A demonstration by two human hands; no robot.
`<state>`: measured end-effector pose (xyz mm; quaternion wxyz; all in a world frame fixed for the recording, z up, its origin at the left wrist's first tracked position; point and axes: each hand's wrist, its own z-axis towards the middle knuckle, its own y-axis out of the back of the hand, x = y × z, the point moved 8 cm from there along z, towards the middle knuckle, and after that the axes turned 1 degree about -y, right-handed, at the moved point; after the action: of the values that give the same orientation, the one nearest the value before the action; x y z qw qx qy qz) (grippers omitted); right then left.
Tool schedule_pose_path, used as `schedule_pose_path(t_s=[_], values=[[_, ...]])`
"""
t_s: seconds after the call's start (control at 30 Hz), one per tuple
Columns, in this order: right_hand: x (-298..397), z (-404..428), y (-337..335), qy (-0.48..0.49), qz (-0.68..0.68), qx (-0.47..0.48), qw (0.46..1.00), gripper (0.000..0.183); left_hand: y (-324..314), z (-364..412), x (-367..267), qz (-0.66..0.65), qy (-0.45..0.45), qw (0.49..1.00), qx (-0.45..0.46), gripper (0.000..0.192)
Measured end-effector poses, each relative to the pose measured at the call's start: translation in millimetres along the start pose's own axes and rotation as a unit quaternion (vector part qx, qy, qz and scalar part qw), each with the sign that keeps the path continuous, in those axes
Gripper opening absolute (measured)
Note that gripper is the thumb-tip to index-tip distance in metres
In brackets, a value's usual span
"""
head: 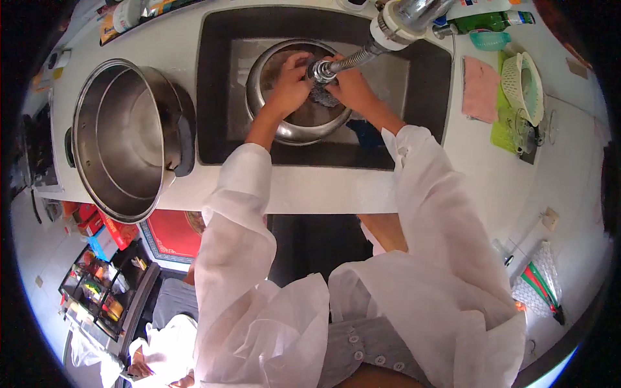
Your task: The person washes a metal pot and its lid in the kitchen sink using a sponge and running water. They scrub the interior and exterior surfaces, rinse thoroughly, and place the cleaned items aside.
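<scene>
A round stainless-steel basin (303, 133) with a wide, rounded rim sits in the dark sink (422, 97). Its inside looks brownish. Over its middle, my left hand (292, 87) and my right hand (353, 87) grip a grey mesh scourer (324, 95) from either side. The faucet's flexible metal spout (347, 64) comes down between the hands, and its head hides some fingertips and part of the scourer. A dark blue cloth (365, 133) lies in the sink below my right wrist.
Left of the sink stands a large steel pot (123, 136) with dark handles. On the right counter are a pink cloth (480, 89), a pale plastic basket (516, 82), a green bottle (485, 22) and a teal bowl (490, 40). Another person (165, 339) is at the lower left.
</scene>
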<state>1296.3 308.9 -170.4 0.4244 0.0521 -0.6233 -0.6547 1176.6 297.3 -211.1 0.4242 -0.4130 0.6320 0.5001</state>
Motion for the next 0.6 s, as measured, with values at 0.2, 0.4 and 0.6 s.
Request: schedule_pose_path(t_s=[0.2,0.4,0.6], values=[[-20,-16,-21,-0.145,-0.089,0.14,0.976,0.042,-1,0,-14,0.002,-0.032,0.999,-0.017,0.038],[2,-14,4,-0.107,0.055,0.049,0.992,0.05,5,2,3,0.0,-0.038,0.999,-0.037,0.026],[-7,-8,-6,-0.091,0.093,0.04,0.991,0.051,-4,-2,1,0.071,0.004,0.997,-0.017,0.065]])
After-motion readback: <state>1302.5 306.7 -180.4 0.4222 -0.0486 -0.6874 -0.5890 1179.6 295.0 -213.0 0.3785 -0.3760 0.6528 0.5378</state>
